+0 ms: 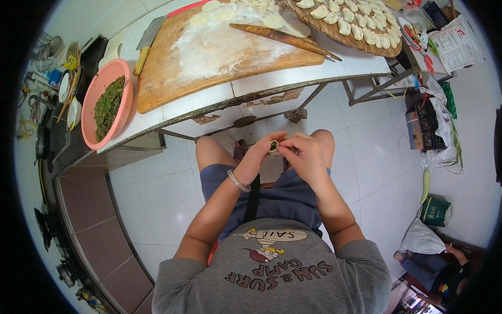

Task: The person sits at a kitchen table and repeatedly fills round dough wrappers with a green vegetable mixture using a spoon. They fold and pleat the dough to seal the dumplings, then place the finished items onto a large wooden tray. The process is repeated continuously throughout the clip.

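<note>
Above my lap, my left hand (257, 156) cups a dumpling (273, 147), a round wrapper folded up around dark green filling that shows at its open top. The thumb and fingers of my right hand (304, 157) pinch the dumpling's right edge. Beyond my knees, a floured wooden board (157, 86) lies on the table, with flat dough wrappers (273, 21) at its far side. A tapered wooden rolling pin (277, 37) rests across its right part. At the left, a pink bowl (124, 112) contains chopped green filling (109, 107).
A cleaver (150, 35) lies along the board's left edge. Rows of shaped dumplings (361, 21) cover a round wooden tray (374, 51) at the far right. A black crate (428, 118) and a green bucket (436, 212) stand right. Another person (431, 272) is at lower right.
</note>
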`<state>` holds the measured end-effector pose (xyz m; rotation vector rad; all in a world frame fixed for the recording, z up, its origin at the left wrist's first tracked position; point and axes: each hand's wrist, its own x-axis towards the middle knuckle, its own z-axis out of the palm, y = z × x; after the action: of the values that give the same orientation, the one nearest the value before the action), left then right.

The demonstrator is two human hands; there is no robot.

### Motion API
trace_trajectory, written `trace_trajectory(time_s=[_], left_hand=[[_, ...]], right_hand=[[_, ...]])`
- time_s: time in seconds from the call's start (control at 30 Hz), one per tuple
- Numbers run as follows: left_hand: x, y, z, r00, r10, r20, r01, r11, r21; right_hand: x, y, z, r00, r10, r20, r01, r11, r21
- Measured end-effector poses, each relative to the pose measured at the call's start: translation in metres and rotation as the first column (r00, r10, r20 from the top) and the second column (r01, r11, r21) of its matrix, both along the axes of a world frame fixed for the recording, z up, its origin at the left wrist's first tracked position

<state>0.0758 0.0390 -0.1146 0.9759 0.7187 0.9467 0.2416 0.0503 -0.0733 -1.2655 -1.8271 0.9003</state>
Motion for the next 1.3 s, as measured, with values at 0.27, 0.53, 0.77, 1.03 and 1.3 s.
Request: trace_trajectory(time_s=[0.27,0.53,0.77,1.03,1.3], left_hand=[[-0.001,-0.001,-0.009,0.991,0.040,0.129,-0.022,0.990,-0.136],[-0.001,0.000,-0.006,0.996,-0.007,0.092,0.019,0.992,-0.128],[0.001,-0.001,-0.004,0.996,-0.023,0.087,0.032,0.994,-0.103],[0.002,0.000,-0.001,0.999,-0.012,0.046,0.016,0.995,-0.095],[0.003,0.000,-0.005,0.997,-0.004,0.075,0.012,0.994,-0.111]], right_hand=[[-0.001,0.000,0.002,0.998,0.022,-0.051,-0.018,0.997,0.071],[-0.001,0.002,0.002,0.991,0.115,-0.063,-0.105,0.984,0.144],[-0.001,0.003,-0.001,0.995,0.103,-0.001,-0.100,0.969,0.226],[0.000,0.002,-0.003,0.996,0.072,-0.052,-0.059,0.975,0.215],[0.000,0.003,0.006,1.000,-0.003,-0.003,0.003,0.990,0.141]])
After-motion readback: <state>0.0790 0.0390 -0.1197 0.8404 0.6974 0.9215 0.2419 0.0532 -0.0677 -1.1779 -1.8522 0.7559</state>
